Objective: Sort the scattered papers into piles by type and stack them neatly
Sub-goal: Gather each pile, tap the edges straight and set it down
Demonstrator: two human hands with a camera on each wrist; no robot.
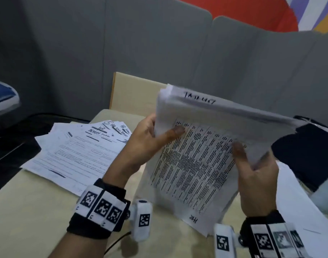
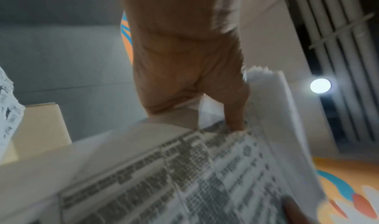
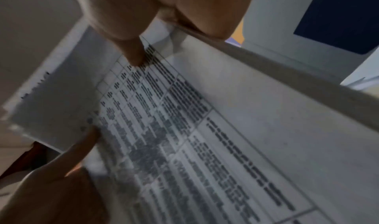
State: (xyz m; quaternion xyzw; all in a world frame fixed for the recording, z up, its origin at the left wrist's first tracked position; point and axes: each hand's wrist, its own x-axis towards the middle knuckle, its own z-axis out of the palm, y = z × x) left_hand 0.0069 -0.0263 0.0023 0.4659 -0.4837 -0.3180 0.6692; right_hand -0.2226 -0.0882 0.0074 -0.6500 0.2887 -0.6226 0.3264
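1. Papers: a thick bundle of papers (image 1: 206, 127) is held raised above the desk (image 1: 29, 220), its lower edge near the desk top, a table-printed sheet (image 1: 193, 168) facing the person.
2. Left hand (image 1: 148, 138) grips the bundle's left edge, thumb on the printed face. Right hand (image 1: 256, 175) grips the right side, thumb on the print, fingers curled behind.
3. Done, by my judgement: one fanned pile of forms (image 1: 81, 151), headed by hand "HR", lies on the desk to the left, loosely stacked and not squared.
4. Left to do: the held bundle appears unsorted; loose white sheets (image 1: 299, 211) lie at right.
5. The head view alone shows the piles and desk layout.
6. The left wrist view shows the bundle's ragged sheet edges (image 2: 264, 75); the right wrist view shows both thumbs on the print; both are blurred.
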